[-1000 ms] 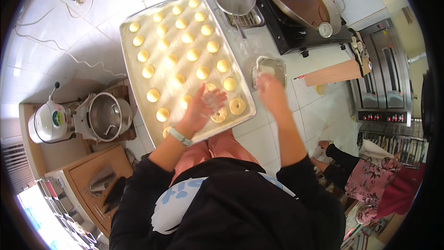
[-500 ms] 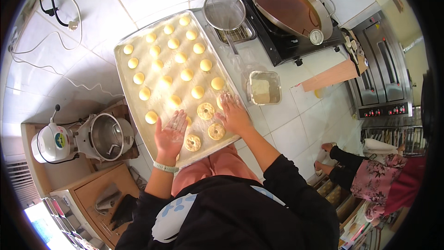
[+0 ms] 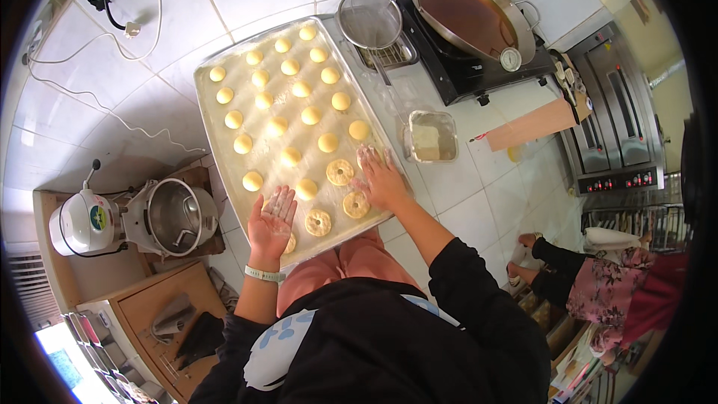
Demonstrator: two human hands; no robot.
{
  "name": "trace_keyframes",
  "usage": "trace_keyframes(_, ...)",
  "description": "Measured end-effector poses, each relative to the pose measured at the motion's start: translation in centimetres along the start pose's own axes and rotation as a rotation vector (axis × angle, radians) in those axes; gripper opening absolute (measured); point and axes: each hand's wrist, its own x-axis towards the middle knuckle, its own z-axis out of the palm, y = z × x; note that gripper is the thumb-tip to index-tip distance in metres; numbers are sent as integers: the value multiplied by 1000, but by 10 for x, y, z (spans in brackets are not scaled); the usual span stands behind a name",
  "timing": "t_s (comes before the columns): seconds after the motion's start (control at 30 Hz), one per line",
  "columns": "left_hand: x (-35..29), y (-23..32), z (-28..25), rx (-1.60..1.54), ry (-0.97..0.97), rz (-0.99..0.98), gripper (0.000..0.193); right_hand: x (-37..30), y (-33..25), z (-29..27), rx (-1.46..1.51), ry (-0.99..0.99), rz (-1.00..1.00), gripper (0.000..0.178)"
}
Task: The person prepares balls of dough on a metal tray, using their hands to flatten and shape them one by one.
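**Right hand (image 3: 383,179) flat over tray (image 3: 260,155), beside dough rings (image 3: 318,222)**

Note right hand spread, palm down, at tray's near right side; any dough beneath hidden, pressure impossible to tell. Note left hand (image 3: 271,226) open, palm up, empty, above near left edge. Could flatten lopsided or tear if pressed too hard; could stick to thinly dusted skin; could squash a neighbouring ring if slid sideways. See balls (image 3: 310,115) set apart in loose rows on tray, pale yellow, smooth, domed; rings between the hands, flatter, mottled, centrally holed.

my right hand (image 3: 381,179) was spread over a rectangular silvery metal tray (image 3: 265,157); my floury left palm (image 3: 271,226) faced up beside a pale dough ring (image 3: 318,222).
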Motion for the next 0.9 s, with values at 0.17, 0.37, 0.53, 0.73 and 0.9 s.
trace_keyframes(0.17, -8, -1, 6, 30, 30, -4, 46, 8, 16, -6, 273, 283, 64, 45)
trace_keyframes(0.37, -8, 1, -4, 8, 28, -5, 46, 5, 18, -15, 228, 276, 139, 17)
trace_keyframes(0.53, -7, 0, -6, 4, 22, -3, 45, 3, 15, -17, 150, 134, 160, 17)
trace_keyframes(0.73, -3, -10, -4, 55, 13, -32, 44, -5, 7, -12, 67, 108, 168, 26)
trace_keyframes(0.9, 4, -47, 5, 265, -94, -209, 46, 1, 8, 4, 123, 92, 207, 36)
